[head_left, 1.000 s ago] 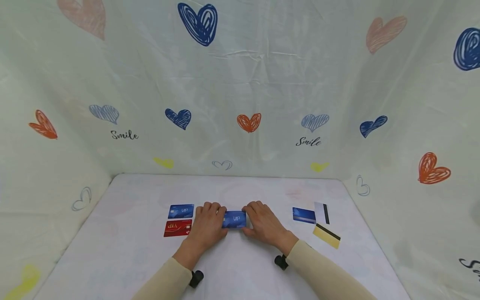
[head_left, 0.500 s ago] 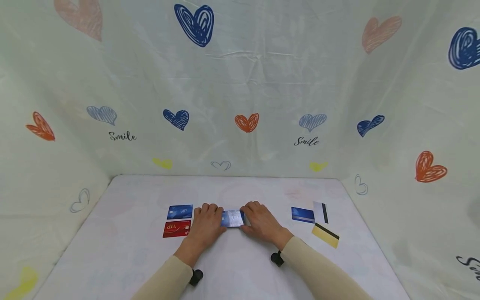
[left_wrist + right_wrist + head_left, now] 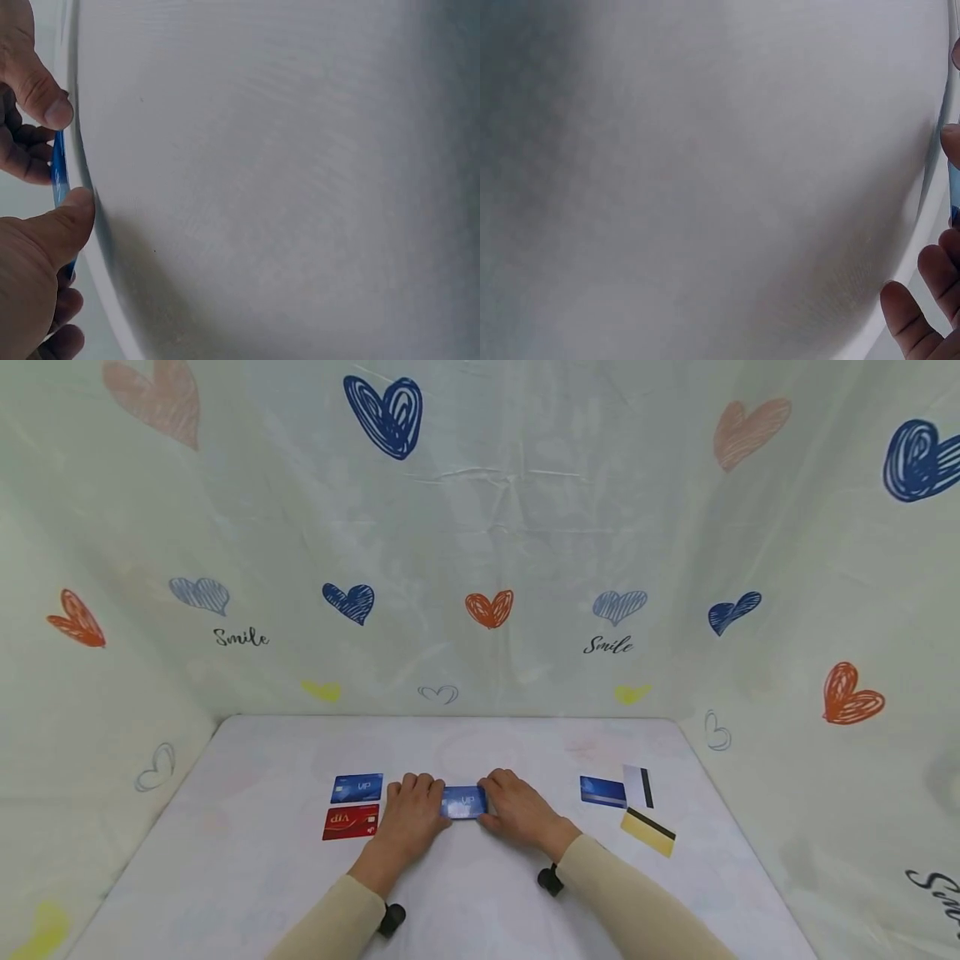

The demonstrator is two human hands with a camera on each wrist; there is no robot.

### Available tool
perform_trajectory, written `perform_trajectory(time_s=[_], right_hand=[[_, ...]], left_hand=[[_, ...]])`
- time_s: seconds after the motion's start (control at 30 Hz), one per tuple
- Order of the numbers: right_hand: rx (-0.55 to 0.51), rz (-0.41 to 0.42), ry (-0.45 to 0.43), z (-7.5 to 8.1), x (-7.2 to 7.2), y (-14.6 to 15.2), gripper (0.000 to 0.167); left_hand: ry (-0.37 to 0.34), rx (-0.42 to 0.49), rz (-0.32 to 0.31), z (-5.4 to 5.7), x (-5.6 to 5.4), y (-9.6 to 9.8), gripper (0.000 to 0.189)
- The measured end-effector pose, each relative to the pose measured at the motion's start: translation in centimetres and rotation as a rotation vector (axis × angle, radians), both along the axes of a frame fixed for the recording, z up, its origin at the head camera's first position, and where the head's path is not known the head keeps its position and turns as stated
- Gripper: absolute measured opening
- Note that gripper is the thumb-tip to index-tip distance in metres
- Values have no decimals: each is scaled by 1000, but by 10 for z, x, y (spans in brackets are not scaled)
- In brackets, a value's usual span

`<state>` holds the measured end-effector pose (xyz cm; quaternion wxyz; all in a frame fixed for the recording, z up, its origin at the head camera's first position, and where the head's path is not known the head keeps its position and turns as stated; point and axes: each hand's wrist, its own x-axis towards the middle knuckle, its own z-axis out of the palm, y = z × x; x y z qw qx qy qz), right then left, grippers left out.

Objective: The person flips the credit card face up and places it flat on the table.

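Note:
A blue VIP card (image 3: 463, 803) is held between both hands over the middle of the white table. My left hand (image 3: 412, 814) pinches its left end, thumb on the near side and fingers on the far side. At the other end, my right hand (image 3: 521, 810) grips it the same way. In the left wrist view the blue card (image 3: 59, 169) appears edge-on between the two thumbs. Only a sliver of the card (image 3: 955, 187) shows in the right wrist view, beside the right fingers.
Left of the hands, a blue VIP card (image 3: 357, 788) lies above a red VIP card (image 3: 351, 822). To the right lie a striped blue card (image 3: 603, 791), a white card with a black stripe (image 3: 638, 787) and a gold card (image 3: 648, 832). A heart-printed curtain surrounds the table (image 3: 465, 910).
Both hands keep hold of the blue card. Glare crossed its face half a second ago and has since lessened, so its tilt shifted slightly. The head view has moved a little.

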<state>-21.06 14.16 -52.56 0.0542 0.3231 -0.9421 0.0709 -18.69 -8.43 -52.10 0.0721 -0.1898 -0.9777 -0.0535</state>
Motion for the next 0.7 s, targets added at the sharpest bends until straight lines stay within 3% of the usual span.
perform_trajectory(time_s=[0.5, 0.7], right_hand=[[35, -46, -37, 1, -4, -2, 56], [67, -56, -36, 0, -1, -4, 54]], left_hand=[[-2, -21, 6, -1, -2, 3, 66], [-62, -9, 40, -1, 4, 4, 64]])
